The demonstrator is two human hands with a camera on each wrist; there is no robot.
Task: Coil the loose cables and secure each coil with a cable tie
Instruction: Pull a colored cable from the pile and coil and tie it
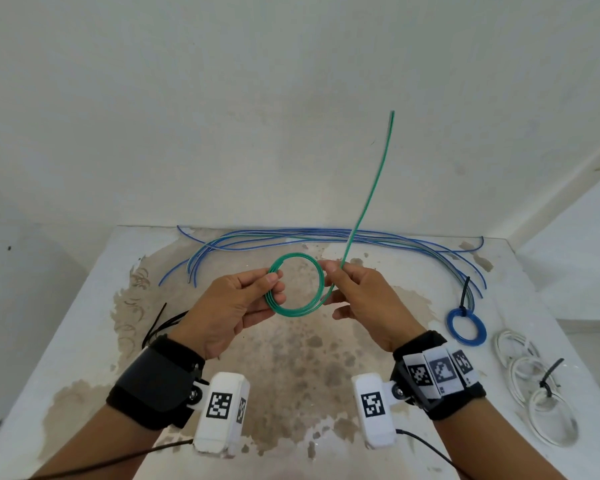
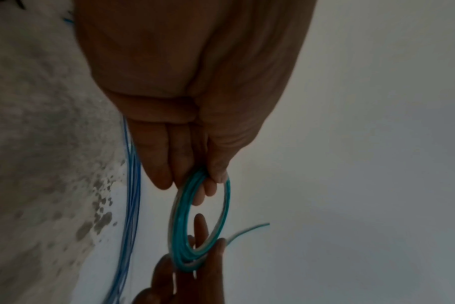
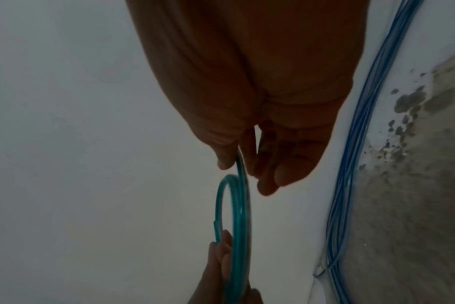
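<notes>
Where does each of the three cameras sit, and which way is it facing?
Head: worn on the head, looking forward and down at the table; both forearms, left hand and right hand show.
Left wrist: looks along the left hand's fingers at the green coil.
Right wrist: looks along the right hand's fingers.
All share the green coil and the loose blue cables.

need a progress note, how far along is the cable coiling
Done: a blue coil and white coils lie tied with black cable ties. In hand: the left hand pinches the green coil while the right hand feeds its free tail. Left: tying it, then the loose blue cables; spare ties wait.
</notes>
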